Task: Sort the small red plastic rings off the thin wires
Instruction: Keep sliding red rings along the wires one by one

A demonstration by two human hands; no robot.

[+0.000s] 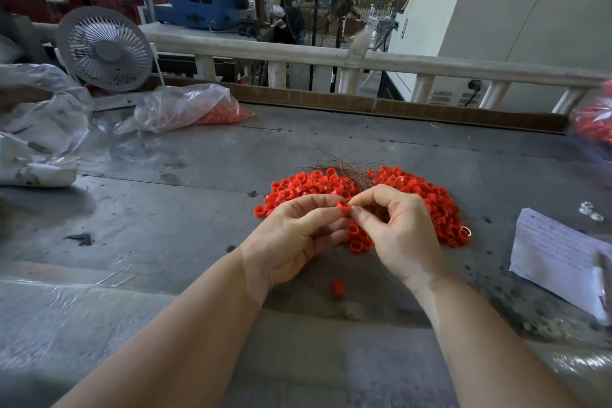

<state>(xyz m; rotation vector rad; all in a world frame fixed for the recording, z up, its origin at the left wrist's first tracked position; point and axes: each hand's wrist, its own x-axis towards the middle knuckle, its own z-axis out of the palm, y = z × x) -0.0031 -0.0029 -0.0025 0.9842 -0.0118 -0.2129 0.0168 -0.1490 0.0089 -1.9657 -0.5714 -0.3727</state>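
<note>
1. Ring pile point(420, 195) lies mid-table point(198, 209), wires point(341, 167) at its far edge.
2. Both hands point(291, 235) point(397, 228) meet just before the pile, pinching one ring point(343, 207).
3. A stray ring point(338, 289) lies nearer, between the wrists.
4. Paper point(556, 252) lies right; bag point(185, 108) and fan point(104, 50) far left.

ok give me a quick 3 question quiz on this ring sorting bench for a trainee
1. True or false: both hands pinch one red ring.
2. The bundle of thin wires lies: A) on the far side of the pile of rings, B) on the paper note, C) inside the plastic bag.
3. What lies alone on the table, nearer the person than the hands?

Key: 1 true; 2 A; 3 a single stray ring. The left hand and right hand meet on the ring.
</note>
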